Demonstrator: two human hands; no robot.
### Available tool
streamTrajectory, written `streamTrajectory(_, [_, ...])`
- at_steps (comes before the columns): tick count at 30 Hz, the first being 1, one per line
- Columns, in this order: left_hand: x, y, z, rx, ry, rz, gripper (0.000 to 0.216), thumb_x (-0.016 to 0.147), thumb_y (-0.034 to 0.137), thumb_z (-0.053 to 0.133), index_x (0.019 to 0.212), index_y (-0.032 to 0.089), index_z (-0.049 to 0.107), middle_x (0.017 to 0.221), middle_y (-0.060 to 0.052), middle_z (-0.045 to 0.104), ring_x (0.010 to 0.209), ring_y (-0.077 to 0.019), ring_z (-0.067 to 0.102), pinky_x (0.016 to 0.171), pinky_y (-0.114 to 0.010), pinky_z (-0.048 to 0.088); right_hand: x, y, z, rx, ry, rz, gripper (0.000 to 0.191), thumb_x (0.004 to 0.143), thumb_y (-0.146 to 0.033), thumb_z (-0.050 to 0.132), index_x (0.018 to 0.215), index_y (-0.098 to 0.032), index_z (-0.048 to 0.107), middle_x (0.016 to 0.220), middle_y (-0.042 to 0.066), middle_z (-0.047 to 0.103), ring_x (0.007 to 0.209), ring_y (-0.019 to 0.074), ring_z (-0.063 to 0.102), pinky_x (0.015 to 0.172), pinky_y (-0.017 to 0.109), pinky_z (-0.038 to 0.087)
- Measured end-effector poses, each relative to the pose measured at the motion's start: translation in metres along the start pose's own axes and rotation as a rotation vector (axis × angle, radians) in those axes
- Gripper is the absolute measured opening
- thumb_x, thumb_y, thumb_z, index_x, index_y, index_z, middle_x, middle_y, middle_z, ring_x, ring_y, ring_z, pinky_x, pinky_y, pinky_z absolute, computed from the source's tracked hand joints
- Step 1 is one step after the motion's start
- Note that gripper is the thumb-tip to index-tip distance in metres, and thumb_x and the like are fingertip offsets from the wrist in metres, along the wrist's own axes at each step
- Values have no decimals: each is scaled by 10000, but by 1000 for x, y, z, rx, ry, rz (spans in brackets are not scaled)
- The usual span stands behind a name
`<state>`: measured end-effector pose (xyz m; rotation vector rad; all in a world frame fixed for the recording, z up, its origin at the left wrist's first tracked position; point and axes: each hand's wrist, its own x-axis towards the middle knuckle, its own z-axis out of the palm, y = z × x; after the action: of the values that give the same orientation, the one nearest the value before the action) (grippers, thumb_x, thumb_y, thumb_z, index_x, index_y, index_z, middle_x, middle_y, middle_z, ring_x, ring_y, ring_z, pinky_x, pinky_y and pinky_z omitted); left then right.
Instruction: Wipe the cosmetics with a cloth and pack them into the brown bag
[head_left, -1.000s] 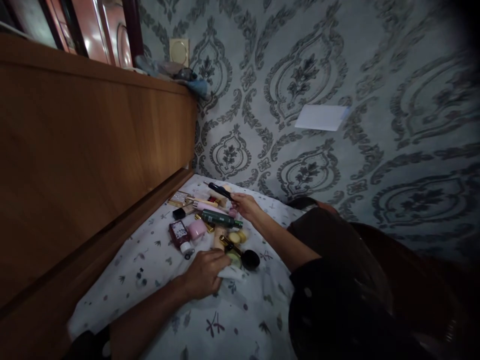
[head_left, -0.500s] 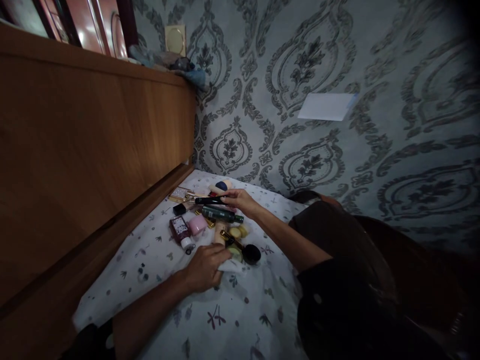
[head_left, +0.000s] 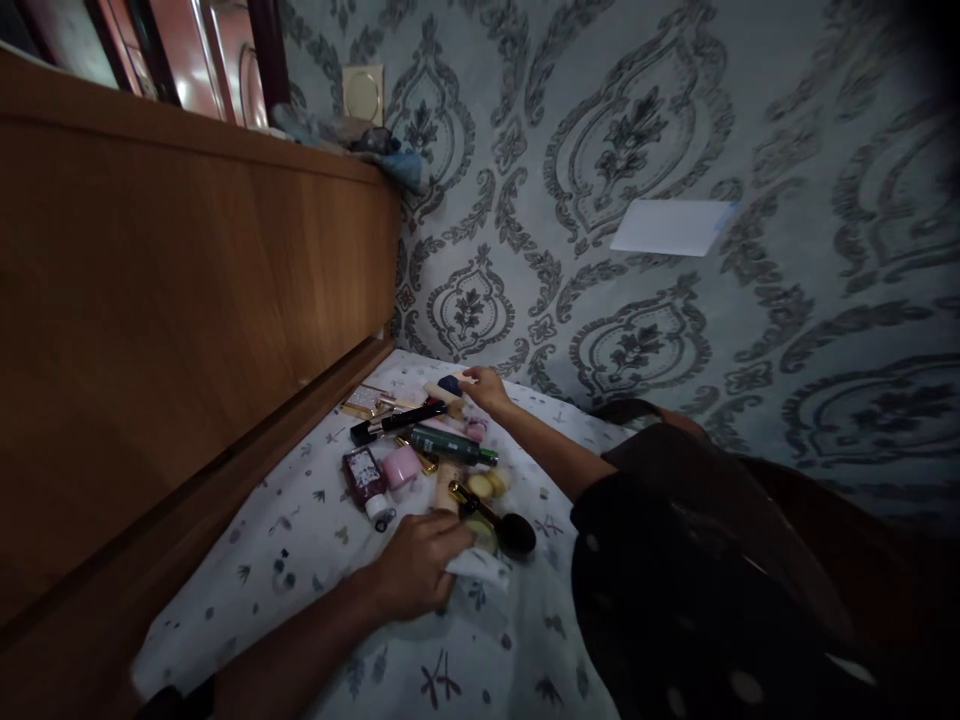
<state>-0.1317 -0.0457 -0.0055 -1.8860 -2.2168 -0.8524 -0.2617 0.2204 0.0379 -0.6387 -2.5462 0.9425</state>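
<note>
My right hand (head_left: 486, 390) reaches to the far side of a pile of cosmetics, its fingers closed at the end of a dark-blue-and-beige item (head_left: 450, 385) whose kind I cannot make out. Near the front, my left hand (head_left: 420, 562) is closed at a crumpled white tissue-like piece (head_left: 478, 567) and the lower end of a beige tube (head_left: 448, 484). Between the hands lie a black tube (head_left: 409, 417), a dark green bottle (head_left: 450, 446), a pink jar (head_left: 401, 466) and a black-headed brush (head_left: 514, 534). A dark red bottle (head_left: 364, 478) with a white cap lies left.
A wooden panel (head_left: 202, 270) rises along the left of the patterned white sheet (head_left: 300, 560). Patterned wallpaper (head_left: 517, 240) stands behind, bearing a white card (head_left: 673, 227). A dark brown bag-like object (head_left: 675, 490) sits at the right.
My right hand has let go of the black tube, which now lies on the pile, and has moved back to the dark-blue-and-beige item. My left hand stays in place. The view shifted slightly.
</note>
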Motion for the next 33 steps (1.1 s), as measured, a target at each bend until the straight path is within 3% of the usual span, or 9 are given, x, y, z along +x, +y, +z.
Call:
streamTrajectory(4, [-2,0,2,20,-46,-16,221,639,85,514,794,224,442,812,-31,624,777,-191,608,668,-269,433,20,3,17,-143,-16,13,464,761,-287,721,1201,-158,649,1145,120,687,1068,259,641,901,333,493])
streamTrajectory(8, [-1,-2,2,31,-93,-21,242,619,90,526,802,225,443,839,-32,635,793,-193,611,703,-266,456,28,7,30,-235,-64,-9,499,790,-367,700,1246,-186,607,1108,83,695,1003,229,654,842,302,502])
streamTrajectory(14, [2,-2,1,22,-121,-35,268,592,91,535,801,228,439,839,-35,635,783,-196,604,715,-265,470,26,9,22,-367,-140,-78,473,830,-439,648,1232,-191,620,1066,84,702,948,228,659,788,295,494])
streamTrajectory(20, [2,-1,2,13,-106,-19,273,601,84,539,832,219,486,834,-34,645,774,-193,606,728,-268,477,19,-24,24,-499,-157,-283,431,895,-383,569,1239,-134,646,1331,198,580,1261,347,506,1021,423,397])
streamTrajectory(22, [3,-1,1,17,-116,-14,253,619,84,549,832,212,503,831,-35,647,781,-194,610,736,-268,479,18,-40,34,-515,-240,-398,374,899,-333,575,1220,-162,663,1346,159,590,1304,312,479,1071,381,358])
streamTrajectory(25, [3,-1,-1,18,-132,-17,210,661,104,566,842,205,529,830,-36,652,783,-193,613,730,-268,480,18,-61,51,-542,-434,-509,261,847,-286,670,1085,-192,719,1190,118,692,1198,261,578,1013,310,410])
streamTrajectory(30, [4,2,-6,23,-176,-44,205,716,158,602,911,210,567,879,-36,671,816,-204,628,704,-278,482,25,-75,70,-581,-596,-529,295,922,-370,632,1132,-165,669,1142,100,697,1033,209,658,941,405,501])
streamTrajectory(33, [4,1,-6,28,-199,-52,208,722,172,621,922,204,574,897,-44,672,842,-217,635,708,-286,487,31,-78,70,-579,-619,-514,343,857,-349,707,1148,-167,693,1112,105,724,999,223,681,886,347,521])
